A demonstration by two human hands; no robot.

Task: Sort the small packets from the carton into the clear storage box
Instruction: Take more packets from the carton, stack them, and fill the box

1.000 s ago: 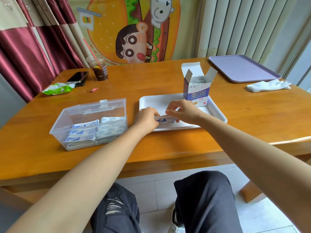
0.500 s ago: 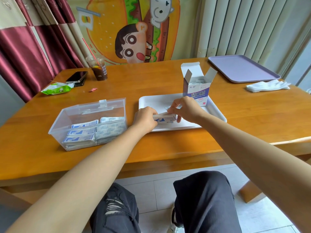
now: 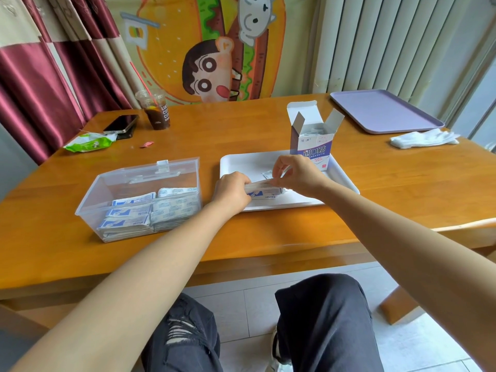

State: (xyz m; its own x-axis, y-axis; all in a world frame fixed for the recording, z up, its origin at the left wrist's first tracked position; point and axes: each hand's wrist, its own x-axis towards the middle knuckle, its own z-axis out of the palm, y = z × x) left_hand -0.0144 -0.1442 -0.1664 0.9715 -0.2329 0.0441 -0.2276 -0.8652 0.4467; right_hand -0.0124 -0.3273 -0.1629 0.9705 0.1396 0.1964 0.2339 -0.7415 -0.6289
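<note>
Packet stack (image 3: 264, 189) — gripped between left hand (image 3: 232, 190) and right hand (image 3: 296, 175).

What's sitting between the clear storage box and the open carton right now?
In the head view, the left hand and right hand holding a stack of packets over the white tray.

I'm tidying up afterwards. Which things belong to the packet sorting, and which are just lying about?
Job: carton, packets, clear box, white tray.
Lying about: phone, drink, green wrapper, purple tray, white cloth, red scrap.
</note>
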